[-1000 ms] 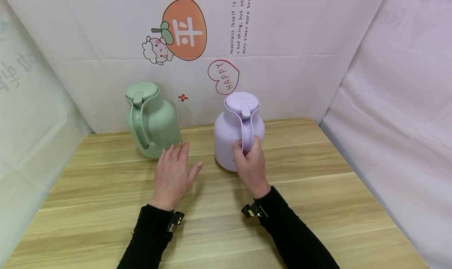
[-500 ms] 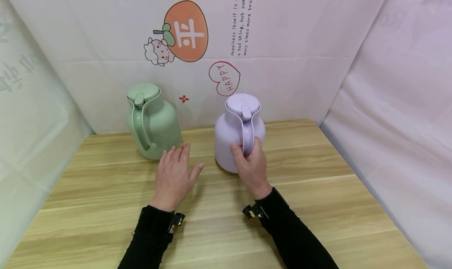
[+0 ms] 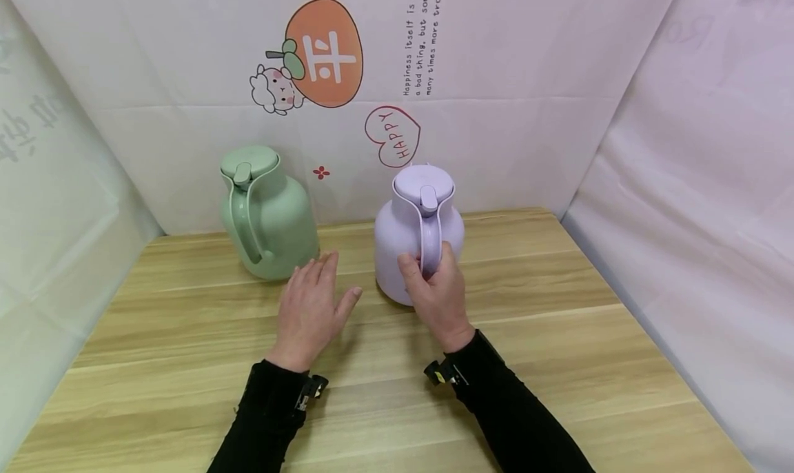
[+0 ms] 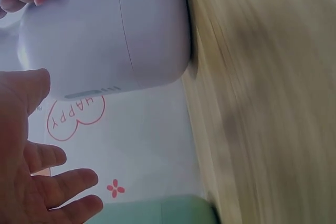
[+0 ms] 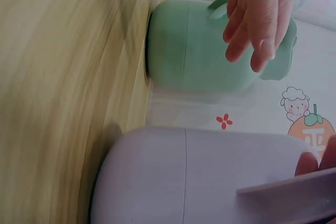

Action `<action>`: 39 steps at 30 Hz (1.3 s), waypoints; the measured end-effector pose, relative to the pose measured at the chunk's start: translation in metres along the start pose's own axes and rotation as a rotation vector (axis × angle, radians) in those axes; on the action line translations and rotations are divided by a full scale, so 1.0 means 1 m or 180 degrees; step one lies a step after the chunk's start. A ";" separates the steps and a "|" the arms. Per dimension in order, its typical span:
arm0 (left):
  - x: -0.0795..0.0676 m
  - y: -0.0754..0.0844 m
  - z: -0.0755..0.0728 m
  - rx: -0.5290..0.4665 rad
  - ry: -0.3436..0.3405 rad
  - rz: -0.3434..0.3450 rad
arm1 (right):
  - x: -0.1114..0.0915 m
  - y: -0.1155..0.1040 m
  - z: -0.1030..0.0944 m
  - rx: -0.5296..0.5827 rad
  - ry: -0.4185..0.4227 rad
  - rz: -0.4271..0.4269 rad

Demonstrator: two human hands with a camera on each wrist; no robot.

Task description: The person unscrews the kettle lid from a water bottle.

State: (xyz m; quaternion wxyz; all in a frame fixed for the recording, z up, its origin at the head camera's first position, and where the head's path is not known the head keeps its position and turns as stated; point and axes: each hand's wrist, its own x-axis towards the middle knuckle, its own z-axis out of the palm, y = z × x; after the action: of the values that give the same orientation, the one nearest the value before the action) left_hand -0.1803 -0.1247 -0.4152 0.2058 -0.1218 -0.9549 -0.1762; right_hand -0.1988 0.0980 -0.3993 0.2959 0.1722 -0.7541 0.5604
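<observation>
A lilac vacuum jug stands upright on the wooden table, its handle turned toward me. My right hand grips the lower part of that handle, fingers wrapped through it and thumb on the left side. To the left stands a sage green vacuum jug, lid closed, its handle angled to the front left. My left hand hovers in front of the green jug with fingers extended and thumb spread, holding nothing. In the right wrist view, a gap shows between the left hand and the table.
The wooden table reaches back to a white printed cloth hanging behind both jugs. More white cloth hangs along the left side and the right side. Wood surface shows between the two jugs.
The lilac jug has shifted very slightly toward me and left, with the right hand on its handle. My left hand has drifted a little right. The green jug stays put.
</observation>
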 end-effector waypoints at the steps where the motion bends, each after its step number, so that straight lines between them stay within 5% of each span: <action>1: 0.000 0.001 0.000 -0.0055 -0.0024 -0.0003 | 0.000 0.000 -0.001 -0.0026 -0.0014 0.0000; 9: 0.000 0.007 0.002 -0.0589 -0.0215 -0.0092 | 0.006 0.003 -0.011 -0.0114 0.0052 -0.0084; 15: -0.001 0.010 0.004 -0.0951 -0.0256 -0.0217 | 0.012 0.005 -0.020 -0.0431 0.0406 -0.0132; 27: 0.017 0.025 0.009 -0.1964 -0.0287 -0.0586 | 0.027 0.017 -0.031 -0.0397 0.1049 0.0306; 35: 0.033 0.035 0.017 -0.2446 -0.0179 -0.0805 | 0.028 0.026 -0.034 -0.0298 0.0314 0.1036; 39: 0.039 0.040 0.020 -0.2458 -0.0223 -0.0851 | 0.030 0.031 -0.034 -0.0089 -0.0057 0.1093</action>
State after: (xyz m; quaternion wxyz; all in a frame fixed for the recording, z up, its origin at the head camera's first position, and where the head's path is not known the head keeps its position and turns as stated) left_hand -0.2097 -0.0743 -0.4040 0.0876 -0.0710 -0.8324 -0.5426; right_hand -0.2312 0.1420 -0.3963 0.1915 0.0417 -0.7828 0.5906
